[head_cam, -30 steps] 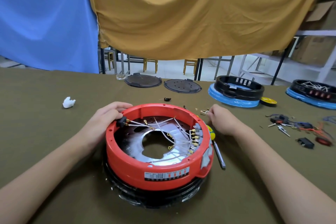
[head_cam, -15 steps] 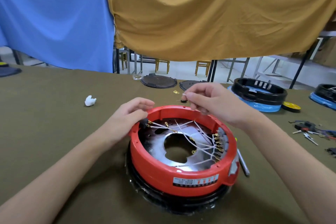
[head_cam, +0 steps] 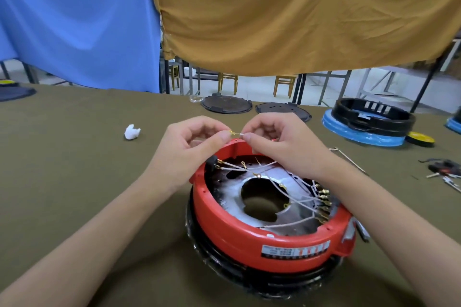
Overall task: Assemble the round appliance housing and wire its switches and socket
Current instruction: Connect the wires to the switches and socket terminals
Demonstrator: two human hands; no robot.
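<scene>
Up comes the left hand (head_cam: 192,147) off the rim to meet the right hand (head_cam: 277,142), and now both pinch one short white wire with a small brass ring terminal (head_cam: 235,133) between thumb and fingertip, left grip on the brass end, right grip on the white sleeve. That wire lies level, left to right, just above the far rim of the round red plastic housing (head_cam: 249,237), which sits on the olive-green counter (head_cam: 74,182). Both wrists arch over it, remaining fingers curled. Judging by this, the black socket's terminals (head_cam: 219,162) below are nearer the left hand.
</scene>
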